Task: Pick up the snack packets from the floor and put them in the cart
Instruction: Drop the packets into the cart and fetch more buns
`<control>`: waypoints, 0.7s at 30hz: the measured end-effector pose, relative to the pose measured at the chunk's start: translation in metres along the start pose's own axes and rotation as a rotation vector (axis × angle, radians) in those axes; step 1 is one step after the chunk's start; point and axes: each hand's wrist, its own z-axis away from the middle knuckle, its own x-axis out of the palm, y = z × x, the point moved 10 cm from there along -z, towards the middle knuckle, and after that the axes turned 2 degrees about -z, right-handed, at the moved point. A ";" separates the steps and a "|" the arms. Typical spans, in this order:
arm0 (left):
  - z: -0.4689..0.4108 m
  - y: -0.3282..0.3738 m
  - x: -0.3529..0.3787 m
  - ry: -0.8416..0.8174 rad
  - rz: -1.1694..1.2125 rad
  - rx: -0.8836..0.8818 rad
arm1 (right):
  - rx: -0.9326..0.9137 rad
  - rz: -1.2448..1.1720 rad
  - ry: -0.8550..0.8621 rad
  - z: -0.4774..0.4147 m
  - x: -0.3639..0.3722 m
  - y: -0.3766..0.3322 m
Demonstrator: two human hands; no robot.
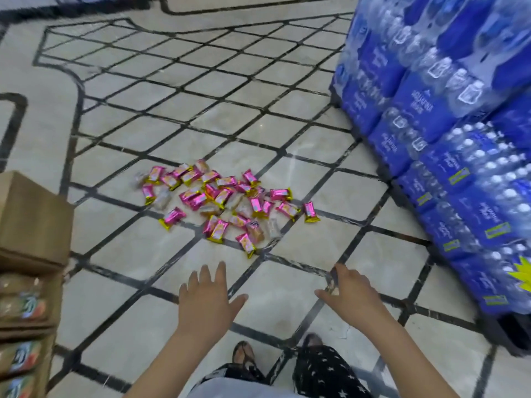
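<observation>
Several pink-and-gold snack packets (221,201) lie scattered in a heap on the tiled floor, with a few pale wrappers among them. My left hand (208,300) hovers below the heap with fingers spread and straight, holding nothing. To its right, my right hand (352,293) hangs over the floor with its thumb out and fingers loosely bent; nothing shows in it. Both hands are a short way short of the nearest packet (246,245). No cart is in view.
Stacked blue shrink-wrapped packs of water bottles (448,145) fill the right side. A cardboard box (31,222) on a shelf of packaged goods (23,308) stands at the left edge. My feet in sandals (244,354) are below the hands.
</observation>
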 end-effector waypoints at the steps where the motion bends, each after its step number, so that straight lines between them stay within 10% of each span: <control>1: -0.012 0.009 -0.003 -0.011 -0.008 0.003 | 0.020 -0.012 -0.008 -0.011 -0.007 0.009; 21: -0.304 0.229 -0.038 -0.155 0.181 -0.087 | 0.002 0.059 -0.177 -0.395 -0.166 0.128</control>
